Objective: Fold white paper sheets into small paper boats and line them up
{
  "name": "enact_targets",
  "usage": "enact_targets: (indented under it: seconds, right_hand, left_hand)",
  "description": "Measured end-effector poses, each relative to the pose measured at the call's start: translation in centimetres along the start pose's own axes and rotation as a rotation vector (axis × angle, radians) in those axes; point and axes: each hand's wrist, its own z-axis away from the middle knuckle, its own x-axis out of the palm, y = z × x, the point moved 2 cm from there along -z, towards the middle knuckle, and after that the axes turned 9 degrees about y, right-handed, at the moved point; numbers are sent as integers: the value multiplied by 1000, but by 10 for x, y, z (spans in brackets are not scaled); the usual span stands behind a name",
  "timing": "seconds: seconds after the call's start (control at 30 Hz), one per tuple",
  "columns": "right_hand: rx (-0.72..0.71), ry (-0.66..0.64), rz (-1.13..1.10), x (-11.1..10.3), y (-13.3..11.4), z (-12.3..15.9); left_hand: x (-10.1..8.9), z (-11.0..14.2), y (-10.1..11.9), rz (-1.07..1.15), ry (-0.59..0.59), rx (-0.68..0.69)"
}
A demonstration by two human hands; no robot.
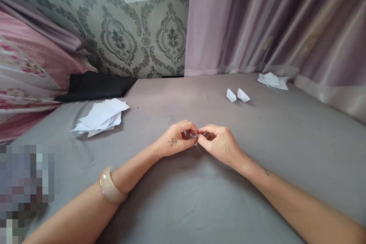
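Both hands meet at the middle of the grey sheet. My left hand (180,138) pinches a small piece of white paper (196,143) between thumb and fingers. From the other side, my right hand (221,143) closes its thumb and fingertips on the same paper. Most of the paper is hidden behind the fingers, so its shape cannot be made out. Beyond the right hand stand two small folded white paper pieces, a left one (231,95) and a right one (243,95). To the left lies a loose stack of white paper sheets (103,116).
Grey cloth (183,206) covers the flat surface. More white papers (273,80) lie at the far right, with a thin greenish strip beside them. A folded black cloth (100,85) rests at the back left. Purple curtains (217,26) and a patterned wall (137,38) border the back.
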Motion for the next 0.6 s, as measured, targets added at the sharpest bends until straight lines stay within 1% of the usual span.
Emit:
enact_targets:
  seconds: [0.13,0.23,0.37,0.47,0.6]
  right_hand:
    - [126,-86,-33,-1,4,-3]
    - [186,-154,-76,-1,8,-5]
    - [192,-215,-120,-3,9,-6]
    - [198,-223,-121,-5,8,-7]
    - [202,-221,-101,-7,8,-8]
  left_hand:
    - [-1,-2,-2,148,-93,-116]
    - [-2,-3,-1,217,-149,-166]
    - [-4,-3,2,241,-197,-175]
    - [-6,-3,3,208,-225,-157]
    - [-8,-4,4,197,-246,-100]
